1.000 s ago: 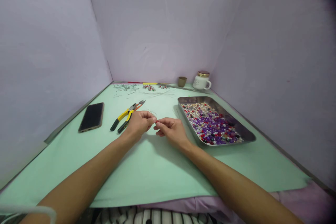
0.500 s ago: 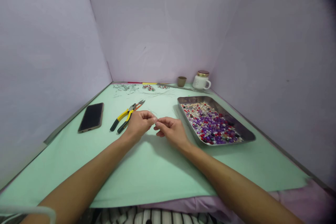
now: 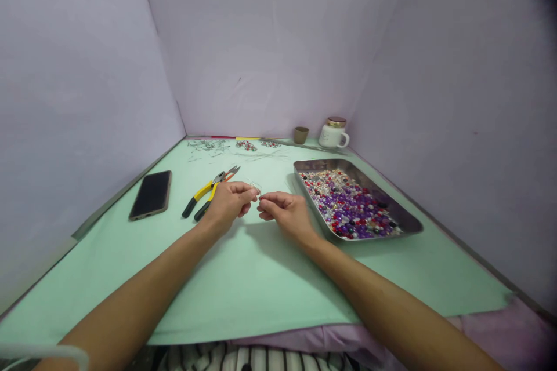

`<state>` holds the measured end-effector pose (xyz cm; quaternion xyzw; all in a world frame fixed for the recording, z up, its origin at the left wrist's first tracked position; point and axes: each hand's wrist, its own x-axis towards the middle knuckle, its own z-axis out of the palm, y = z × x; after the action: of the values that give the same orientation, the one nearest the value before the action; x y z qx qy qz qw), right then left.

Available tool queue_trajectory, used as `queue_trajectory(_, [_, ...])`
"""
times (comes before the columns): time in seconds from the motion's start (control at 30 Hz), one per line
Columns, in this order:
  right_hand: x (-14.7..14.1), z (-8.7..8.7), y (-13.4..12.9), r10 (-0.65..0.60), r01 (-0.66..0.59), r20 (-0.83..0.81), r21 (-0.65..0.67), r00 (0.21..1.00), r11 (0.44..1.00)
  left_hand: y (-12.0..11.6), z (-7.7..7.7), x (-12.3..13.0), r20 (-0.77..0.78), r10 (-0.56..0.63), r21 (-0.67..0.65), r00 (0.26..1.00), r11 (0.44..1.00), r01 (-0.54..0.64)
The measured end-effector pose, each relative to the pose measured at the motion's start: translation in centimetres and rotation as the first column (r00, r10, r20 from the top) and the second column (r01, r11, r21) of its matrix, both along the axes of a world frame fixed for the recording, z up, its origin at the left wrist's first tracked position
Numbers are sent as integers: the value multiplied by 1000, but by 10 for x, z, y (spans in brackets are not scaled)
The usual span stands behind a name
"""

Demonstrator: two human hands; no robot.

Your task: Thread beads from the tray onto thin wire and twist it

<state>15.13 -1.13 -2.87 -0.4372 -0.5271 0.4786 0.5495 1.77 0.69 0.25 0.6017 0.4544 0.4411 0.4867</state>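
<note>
Over the middle of the table, my left hand (image 3: 232,202) pinches a thin wire (image 3: 253,184), which curves up past the fingertips. Close to its right, my right hand (image 3: 285,211) is closed in a pinch on a small red bead (image 3: 261,199), mostly covered by the fingers. A narrow gap separates the two sets of fingertips. Right of my right hand stands a metal tray (image 3: 409,225) with many loose beads (image 3: 352,203) in purple, red, white and black. Yellow-and-black pliers (image 3: 203,190) lie just behind my left hand, partly covered by it, against an orange-handled cutting tool (image 3: 230,174).
A phone (image 3: 151,194) lies at the left. Along the back are wire pieces (image 3: 209,146), beaded pieces (image 3: 246,145), a small brown cup (image 3: 300,135) and a white lidded mug (image 3: 333,134). Pale walls enclose the green-covered table (image 3: 243,295) on three sides.
The fingertips, close together before, have drawn slightly apart. My left fingers have shifted a little left, and the wire and the red bead show more plainly.
</note>
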Motion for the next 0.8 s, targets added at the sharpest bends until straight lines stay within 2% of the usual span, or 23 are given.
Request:
queue_trajectory(0.3, [1, -1, 0, -35, 35, -29, 2, 999, 999, 1, 2, 1, 40, 46, 16, 998, 999, -47])
queue_trajectory(0.47, [1, -2, 0, -54, 53, 25, 40, 998, 998, -2, 5, 0, -39, 71, 45, 997, 997, -69])
queue_trajectory(0.6, [2, -5, 2, -78, 65, 96, 128, 992, 990, 0, 2, -1, -105, 118, 75, 987, 991, -111])
queue_trajectory(0.7, [3, -7, 2, -90, 67, 126, 174, 988, 982, 2, -3, -2, -164, 195, 268, 967, 952, -146])
queue_trajectory(0.73, [3, -7, 1, -91, 68, 127, 176, 988, 982, 3, -5, -3, -199, 224, 373, 954, 918, -138])
queue_trajectory(0.8, [3, -7, 1, -89, 66, 126, 173, 988, 983, 4, -9, -4, -272, 278, 579, 921, 812, -74])
